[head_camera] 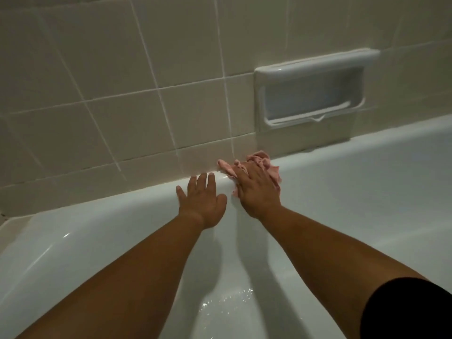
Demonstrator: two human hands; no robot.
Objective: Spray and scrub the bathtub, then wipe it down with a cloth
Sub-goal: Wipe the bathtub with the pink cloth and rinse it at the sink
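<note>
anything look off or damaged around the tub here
Nothing is broken or spilled. The only odd spot is the grout line just above the bathtub rim, which looks dark in places, unlike the white lines higher up.

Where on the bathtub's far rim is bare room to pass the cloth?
Bare rim: left of the left hand to the corner, and right of the cloth under the soap dish. Crowded between, where the right hand presses.

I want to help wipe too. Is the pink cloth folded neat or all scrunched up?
Scrunched up. The pink cloth bunches in wrinkly lumps under the right hand, which presses it on the bathtub rim.
</note>
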